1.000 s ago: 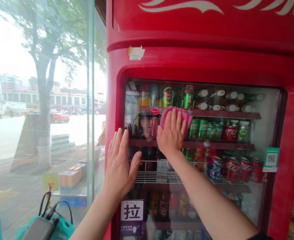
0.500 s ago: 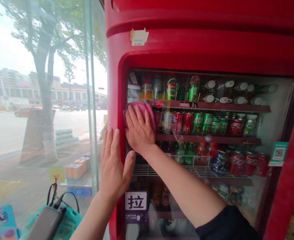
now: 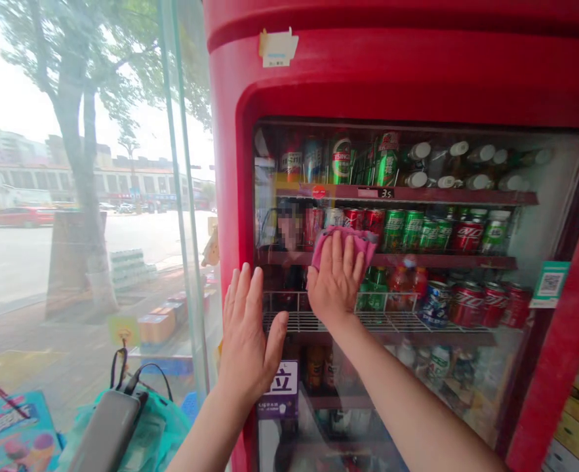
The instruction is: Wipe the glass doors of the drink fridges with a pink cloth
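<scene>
A red drinks fridge (image 3: 417, 72) with a glass door (image 3: 530, 367) fills the right of the view. My right hand (image 3: 336, 282) presses a pink cloth (image 3: 355, 241) flat against the glass at the second shelf, fingers stretched over it. My left hand (image 3: 247, 334) lies flat and open on the door's left edge, just below and left of the right hand. Behind the glass stand rows of green and red cans (image 3: 417, 229) and bottles.
A shop window (image 3: 97, 196) to the left shows a street and a tree. A grey and teal bag (image 3: 122, 432) sits at the lower left. A purple pull sticker (image 3: 282, 390) and a QR sticker (image 3: 547, 285) are on the door.
My right hand has swept the pink cloth rightwards and slightly down from the glass's left edge. The left hand stays on the door's edge. The view has tilted down a little.
</scene>
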Tool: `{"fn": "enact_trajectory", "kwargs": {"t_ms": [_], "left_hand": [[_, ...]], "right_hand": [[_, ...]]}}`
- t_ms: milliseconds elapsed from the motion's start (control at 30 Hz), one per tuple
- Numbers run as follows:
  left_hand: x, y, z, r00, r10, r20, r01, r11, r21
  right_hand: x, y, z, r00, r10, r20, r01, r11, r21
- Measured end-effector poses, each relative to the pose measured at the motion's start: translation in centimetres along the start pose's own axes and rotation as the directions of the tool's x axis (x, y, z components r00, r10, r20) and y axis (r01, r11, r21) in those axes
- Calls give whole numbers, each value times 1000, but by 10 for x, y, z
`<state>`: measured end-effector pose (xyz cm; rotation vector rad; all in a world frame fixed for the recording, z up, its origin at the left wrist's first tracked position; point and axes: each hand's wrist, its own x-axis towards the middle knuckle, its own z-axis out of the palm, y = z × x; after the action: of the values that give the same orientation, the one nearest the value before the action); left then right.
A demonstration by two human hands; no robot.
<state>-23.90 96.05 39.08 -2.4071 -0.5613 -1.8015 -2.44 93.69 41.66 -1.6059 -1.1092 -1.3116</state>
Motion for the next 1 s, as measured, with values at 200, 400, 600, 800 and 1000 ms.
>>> {"fn": "enact_trajectory", "kwargs": {"t_ms": [200, 400, 600, 800, 1000], "left_hand": [[6, 0, 8, 1000, -1, -25, 1, 1000, 15], [0, 13, 29, 1000, 15, 5, -15, 1000, -14], [-11, 7, 28, 999, -3, 35, 4, 1000, -28], [-8, 9, 29, 1000, 17, 13, -16, 1000, -14], [-1, 17, 39, 1000, 9, -14, -9, 1000, 15]], "right_hand": [[-4, -73, 28, 911, -408, 62, 395, 905, 160], [-12, 18, -5, 826, -551, 123, 531, 832, 163], [-27, 80, -22, 998, -64, -13, 63, 997, -49], [-34, -21, 15, 992, -97, 80, 90, 992, 94], [-33, -57, 28, 853, -510, 109, 488, 854, 180]]}}
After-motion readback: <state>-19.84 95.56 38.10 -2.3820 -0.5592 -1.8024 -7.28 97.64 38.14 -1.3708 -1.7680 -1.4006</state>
